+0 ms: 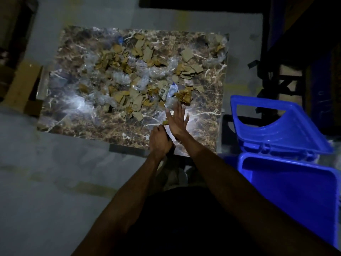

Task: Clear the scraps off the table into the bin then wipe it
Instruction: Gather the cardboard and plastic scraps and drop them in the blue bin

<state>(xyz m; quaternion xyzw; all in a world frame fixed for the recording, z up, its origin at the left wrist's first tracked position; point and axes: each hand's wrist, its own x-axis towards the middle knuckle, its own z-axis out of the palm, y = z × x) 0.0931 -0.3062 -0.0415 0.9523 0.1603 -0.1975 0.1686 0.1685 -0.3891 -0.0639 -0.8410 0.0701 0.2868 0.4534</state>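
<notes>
- I'm looking down at the table [77, 115], and the scraps [140, 74], torn cardboard pieces and crumpled clear plastic, are lying spread across most of its middle and far side.
- I'm judging we're right at the start of the clearing step: almost nothing looks gathered yet, and wiping is a long way off.
- My right hand [178, 121] is reaching over the near edge with fingers straight and spread, fingertips just touching the nearest plastic scrap; it's holding nothing.
- My left hand [159, 140] is sitting just beside it at the near edge, fingers curled; a small yellowish piece is showing at its fingertips, but I cannot tell whether that grip is really pinching it.
- The blue bin [287, 183] is standing open at the table's right near corner, its lid [273, 124] tipped back, so the drop is close.
- Next move, as I'm reading it: raking the pile toward the near right corner and cupping handfuls across into the bin without spilling onto the floor.
- I'm spotting a printed label [162, 93] among the scraps, but its lettering is too blurred to read.
</notes>
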